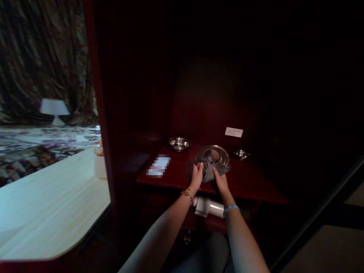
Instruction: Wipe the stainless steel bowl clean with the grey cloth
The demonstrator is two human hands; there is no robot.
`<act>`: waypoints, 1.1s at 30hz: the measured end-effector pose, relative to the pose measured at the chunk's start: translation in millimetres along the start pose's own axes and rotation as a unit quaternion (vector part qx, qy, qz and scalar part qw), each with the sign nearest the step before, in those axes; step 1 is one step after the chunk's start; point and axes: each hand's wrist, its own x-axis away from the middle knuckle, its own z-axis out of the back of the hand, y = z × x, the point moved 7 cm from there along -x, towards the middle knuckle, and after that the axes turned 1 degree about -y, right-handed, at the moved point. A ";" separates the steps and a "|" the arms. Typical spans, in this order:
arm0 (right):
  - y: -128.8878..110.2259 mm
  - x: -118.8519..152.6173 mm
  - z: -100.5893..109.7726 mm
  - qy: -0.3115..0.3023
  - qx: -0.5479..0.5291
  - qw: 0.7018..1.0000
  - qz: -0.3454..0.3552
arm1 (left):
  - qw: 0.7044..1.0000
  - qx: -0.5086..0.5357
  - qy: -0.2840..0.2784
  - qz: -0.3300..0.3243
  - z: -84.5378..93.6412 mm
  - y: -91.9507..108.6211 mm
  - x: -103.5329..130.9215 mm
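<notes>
Between my hands, a round shiny metal dish (224, 152) is tipped so that its inside faces me. A grey cloth (209, 174) is bunched over its near rim. My left hand (196, 177) grips the dish's near left edge, thumb on top against the cloth. My right hand (220, 181) is closed on the cloth at the near right edge, with its thumb pressing down. The fingers under the dish are hidden. Behind it to the left, a metal bowl (179, 145) rests on the dark red shelf (182, 180); a smaller metal bowl (241, 154) sits to the right.
A blurred-out white item (159, 166) lies at the shelf's left. A white socket panel (234, 132) is on the back wall. Below the shelf is a white cylindrical object (214, 208). Beyond the left partition stand a pale wooden table (51, 204), a jar (100, 167) and a lamp (55, 108).
</notes>
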 end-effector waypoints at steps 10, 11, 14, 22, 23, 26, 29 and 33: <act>0.4 -0.9 3.9 0.023 -0.009 1.000 0.003 | 1.000 -0.001 -0.020 -0.018 -3.8 9.0 4.8; 0.5 -0.8 4.1 0.023 -0.007 1.000 0.000 | 1.000 -0.006 -0.016 -0.021 -3.3 10.0 5.3; 0.8 0.2 4.4 0.022 -0.008 1.000 -0.009 | 0.999 -0.018 -0.023 -0.017 -4.6 9.3 6.3; 6.1 1.0 0.7 -0.004 -0.038 0.999 -0.024 | 0.996 -0.034 -0.081 0.031 -14.6 -0.6 8.0; 6.4 1.2 0.3 -0.008 -0.035 0.999 -0.028 | 0.996 -0.031 -0.081 0.026 -14.3 -0.4 7.8; 4.3 2.5 0.4 -0.008 -0.018 0.999 -0.027 | 0.996 -0.018 -0.084 0.002 -13.6 0.3 7.0; 0.6 3.6 1.3 0.001 -0.012 1.000 -0.019 | 0.996 -0.009 -0.086 -0.012 -13.6 -0.4 6.1; -1.3 4.2 0.6 0.003 -0.015 1.000 -0.018 | 0.997 -0.010 -0.071 -0.002 -12.8 -1.4 5.1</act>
